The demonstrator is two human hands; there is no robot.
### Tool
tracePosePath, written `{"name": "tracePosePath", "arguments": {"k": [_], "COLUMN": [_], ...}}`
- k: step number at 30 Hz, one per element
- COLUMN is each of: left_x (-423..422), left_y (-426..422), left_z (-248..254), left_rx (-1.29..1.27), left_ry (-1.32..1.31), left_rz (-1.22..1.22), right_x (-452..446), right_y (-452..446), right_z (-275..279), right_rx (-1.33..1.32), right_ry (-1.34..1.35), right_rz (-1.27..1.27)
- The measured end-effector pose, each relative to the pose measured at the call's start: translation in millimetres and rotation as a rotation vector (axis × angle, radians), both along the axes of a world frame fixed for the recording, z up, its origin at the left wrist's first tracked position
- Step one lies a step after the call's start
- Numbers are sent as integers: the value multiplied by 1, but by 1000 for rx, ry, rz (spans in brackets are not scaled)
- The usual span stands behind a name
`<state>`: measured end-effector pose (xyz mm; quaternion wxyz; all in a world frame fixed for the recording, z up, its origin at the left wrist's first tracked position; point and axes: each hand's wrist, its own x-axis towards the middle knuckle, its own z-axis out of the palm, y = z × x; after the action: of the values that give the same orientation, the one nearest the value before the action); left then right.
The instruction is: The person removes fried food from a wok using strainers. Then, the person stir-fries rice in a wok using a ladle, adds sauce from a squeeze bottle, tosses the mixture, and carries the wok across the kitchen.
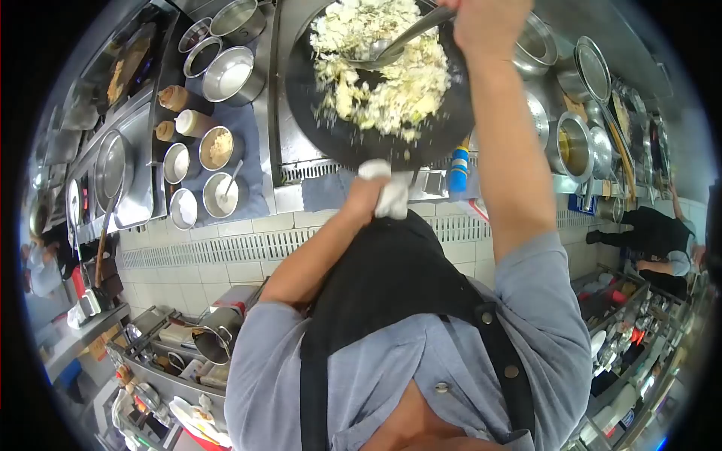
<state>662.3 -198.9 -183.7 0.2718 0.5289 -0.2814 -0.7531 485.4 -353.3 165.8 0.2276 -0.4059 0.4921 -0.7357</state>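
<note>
A large black wok (301, 98) sits on the stove at the top of the view. It holds what looks like fried rice (410, 101), white and yellow with green bits, some grains blurred by motion. At the wok's near rim, my left hand (366, 197) is closed around a folded white cloth (392, 197); the handle beneath is hidden. My right hand (492, 26) reaches over the wok's right side, closed on the handle of a metal ladle (414, 31). The ladle's bowl rests among the rice.
Left of the stove stand metal bowls of white seasonings (226, 194), squeeze bottles (194, 122) and pots (233, 75). A blue canister (459, 169) is right of the wok's handle. Farther right are a pot of yellow oil (571, 146), a strainer (593, 69) and another person (654, 240).
</note>
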Motion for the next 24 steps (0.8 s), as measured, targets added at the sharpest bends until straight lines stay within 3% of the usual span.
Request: {"name": "tracePosePath", "arguments": {"k": [1, 2, 3, 4, 5, 6, 7, 8, 10, 12, 13, 14, 16, 17, 20, 22, 23, 24], "left_x": [9, 6, 7, 8, 6, 3, -1, -5, -1, 13, 20, 17, 11, 8, 1, 1, 0, 11], "left_y": [15, 9, 12, -10, -43, -63, -83, -81, -44, 6, 20, 20, -14, -34, -86, -44, -30, -1], "left_z": [56, 57, 56, 69, 85, 93, 99, 75, 11, 16, 36, 82, 117, 117, 78, 29, 19, 41], "left_rx": [-32, -64, -79, 72, 223, 167, 98, 94, 61, 37, 18, 5, 139, 204, 85, 45, 11, -47], "left_ry": [-108, -53, -3, 145, 296, 362, 435, 403, 91, -3, 5, 205, 235, 251, 439, 37, -159, -184], "left_rz": [-42, 30, 101, 63, 33, 39, 45, 48, 6, -26, -18, 50, 60, 67, 30, 46, 46, 2], "right_x": [-2, -1, 3, 7, 14, 22, 36, 25, 16, 17, 17, 16, 18, 20, 18, 21, 9, 1], "right_y": [8, 19, 27, 35, 41, 41, 49, 32, 20, 20, 25, 33, 58, 68, 26, 18, 17, 21], "right_z": [7, 13, 7, 0, -20, -35, -49, -63, -63, -16, 0, 15, 15, 9, -45, -74, -53, -21], "right_rx": [-69, -146, -79, -9, 191, 357, 168, 3, -166, -185, -234, -285, -297, -275, -137, -10, -121, -149], "right_ry": [-4, -7, 94, 192, 403, 618, 366, 708, 688, -7, -28, -48, -67, -53, 44, 85, 151, -278], "right_rz": [48, 94, 9, -77, -283, -495, -144, -341, -322, 97, 131, 168, 229, 257, 74, -47, 45, 299]}}
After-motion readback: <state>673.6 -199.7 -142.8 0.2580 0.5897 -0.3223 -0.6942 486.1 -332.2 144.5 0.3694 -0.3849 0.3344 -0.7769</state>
